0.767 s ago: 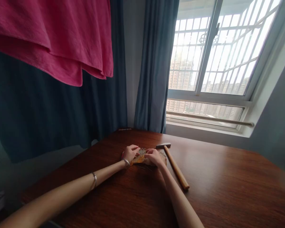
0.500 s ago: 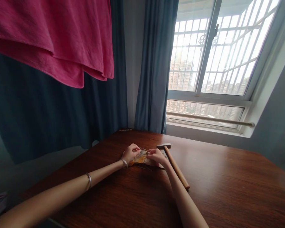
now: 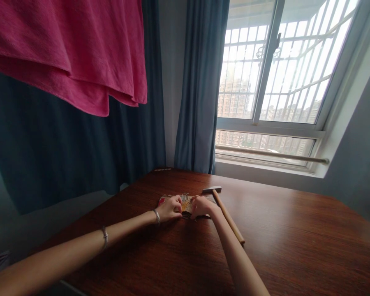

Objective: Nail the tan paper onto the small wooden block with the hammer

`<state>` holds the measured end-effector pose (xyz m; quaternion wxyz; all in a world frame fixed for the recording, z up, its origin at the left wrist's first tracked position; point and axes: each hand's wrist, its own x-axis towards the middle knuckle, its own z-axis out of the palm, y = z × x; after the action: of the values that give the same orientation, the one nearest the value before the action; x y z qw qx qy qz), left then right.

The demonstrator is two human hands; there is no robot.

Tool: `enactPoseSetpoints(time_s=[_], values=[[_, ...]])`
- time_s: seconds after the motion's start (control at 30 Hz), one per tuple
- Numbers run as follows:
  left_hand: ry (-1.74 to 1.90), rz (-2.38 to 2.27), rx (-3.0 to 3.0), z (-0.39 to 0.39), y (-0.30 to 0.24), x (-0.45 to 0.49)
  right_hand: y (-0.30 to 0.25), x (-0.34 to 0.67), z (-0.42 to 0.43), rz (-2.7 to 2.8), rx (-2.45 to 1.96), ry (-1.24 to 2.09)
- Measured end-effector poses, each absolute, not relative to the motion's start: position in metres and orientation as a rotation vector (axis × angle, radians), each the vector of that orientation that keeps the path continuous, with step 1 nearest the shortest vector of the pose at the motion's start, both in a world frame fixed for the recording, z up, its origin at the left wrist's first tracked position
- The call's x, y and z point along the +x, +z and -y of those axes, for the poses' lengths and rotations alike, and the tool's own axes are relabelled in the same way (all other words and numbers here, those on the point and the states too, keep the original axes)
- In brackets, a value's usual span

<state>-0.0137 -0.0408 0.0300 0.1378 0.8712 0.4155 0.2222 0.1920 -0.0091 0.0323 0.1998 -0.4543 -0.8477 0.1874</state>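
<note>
A flat, patterned piece [image 3: 186,205] in gold, pale and red lies on the table between my hands, with a row of thin metal prongs standing along its back edge. My left hand [image 3: 169,208] rests at its left front, fingers curled in. Over its right part is my right hand [image 3: 201,206], fingertips bent down together at the front edge, where small thin dark pieces show. Whatever either hand pinches is too small to make out. Just right of my right hand lies a hammer [image 3: 230,218], its metal head toward the window and its wooden handle toward me.
The brown wooden table [image 3: 283,230] reaches to both sides. A pink towel [image 3: 80,57] hangs at upper left in front of blue curtains [image 3: 195,90]. Behind the table is a barred window [image 3: 265,82] with a rail [image 3: 274,154] across its lower part.
Both hands have moved from the prongs toward the front edge of the patterned piece. My right fingers now point down. More of its red left end shows. The hammer stays put.
</note>
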Motion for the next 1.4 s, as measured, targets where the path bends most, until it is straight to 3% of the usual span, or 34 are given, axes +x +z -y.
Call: enactPoseSetpoints(time_s=[0.37, 0.9, 1.2, 1.4], values=[[0.962, -1.503, 2.111, 0.012, 0.024, -0.017, 0.020, 0.174, 0.005, 2.130, -1.265, 0.437], [0.919, -1.644, 2.151, -0.008, 0.013, -0.009, -0.017, 0.145, -0.006, 1.785, -1.304, 0.424], [0.982, -1.696, 1.994, 0.011, 0.027, -0.001, -0.014, 0.142, -0.006, 1.702, -1.309, 0.503], [1.044, -1.581, 1.668, 0.002, 0.019, -0.005, 0.006, 0.164, -0.005, 1.926, -1.301, 0.651]])
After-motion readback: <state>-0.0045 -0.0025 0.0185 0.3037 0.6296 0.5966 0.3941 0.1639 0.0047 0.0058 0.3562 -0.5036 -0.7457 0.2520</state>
